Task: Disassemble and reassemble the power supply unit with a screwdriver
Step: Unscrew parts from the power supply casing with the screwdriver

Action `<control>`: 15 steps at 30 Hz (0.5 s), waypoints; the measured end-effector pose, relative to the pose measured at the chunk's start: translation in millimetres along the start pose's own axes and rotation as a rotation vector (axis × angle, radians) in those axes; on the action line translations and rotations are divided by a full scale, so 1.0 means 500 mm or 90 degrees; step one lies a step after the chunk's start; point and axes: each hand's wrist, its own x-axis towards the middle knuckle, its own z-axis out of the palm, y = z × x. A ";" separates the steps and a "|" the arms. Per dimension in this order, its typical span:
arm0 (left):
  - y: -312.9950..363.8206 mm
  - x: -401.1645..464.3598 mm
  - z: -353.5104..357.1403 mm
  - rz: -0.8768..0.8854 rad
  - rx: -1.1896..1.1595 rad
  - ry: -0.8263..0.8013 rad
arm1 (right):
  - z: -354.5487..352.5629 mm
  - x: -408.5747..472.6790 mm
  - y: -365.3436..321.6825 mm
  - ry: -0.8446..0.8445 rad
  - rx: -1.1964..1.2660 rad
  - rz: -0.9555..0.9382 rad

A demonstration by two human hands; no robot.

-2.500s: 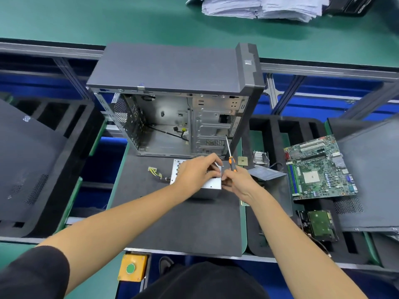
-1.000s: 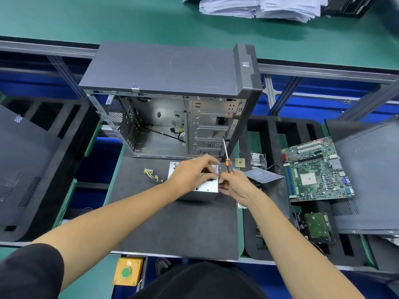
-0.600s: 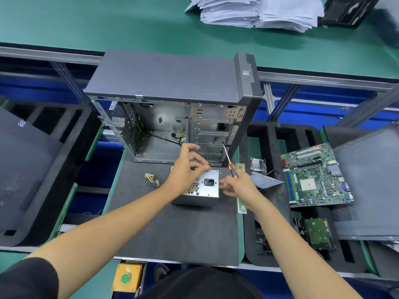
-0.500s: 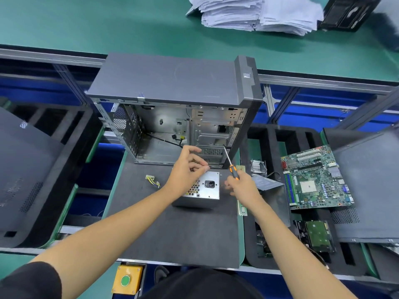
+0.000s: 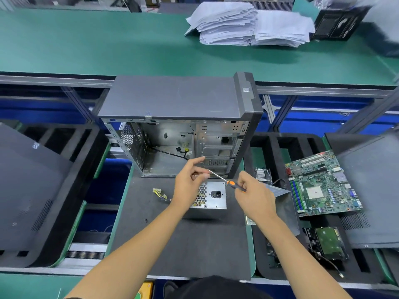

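The silver power supply unit point(image 5: 216, 196) lies on the black mat point(image 5: 194, 240), its socket and honeycomb grille facing up. Its cable and connector point(image 5: 158, 194) trail off to the left. Just above the unit, my right hand point(image 5: 254, 197) grips the black and orange handle of the screwdriver point(image 5: 232, 183). The shaft points up and to the left. My left hand point(image 5: 187, 185) hovers over the unit's left part and pinches the tip of the shaft with thumb and finger, index finger raised. Whether a screw sits at the tip is hidden.
An open, gutted computer case point(image 5: 172, 98) stands right behind the unit. A motherboard point(image 5: 321, 184), a heatsink point(image 5: 262, 174) and a hard drive point(image 5: 328, 242) lie in the foam tray on the right. A dark side panel point(image 5: 28, 175) lies at left. Paper stacks point(image 5: 248, 24) sit on the far green bench.
Both hands have lifted off the power supply unit. The screwdriver has tipped from upright to slanted, and my left fingers now pinch its tip. The view has tilted upward.
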 end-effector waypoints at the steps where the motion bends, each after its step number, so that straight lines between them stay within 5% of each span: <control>1: 0.000 -0.001 0.000 0.002 0.005 -0.001 | -0.001 0.004 0.000 0.004 -0.006 -0.001; 15: 0.003 0.002 -0.002 -0.025 -0.006 0.012 | -0.050 0.045 -0.009 0.004 -0.094 -0.081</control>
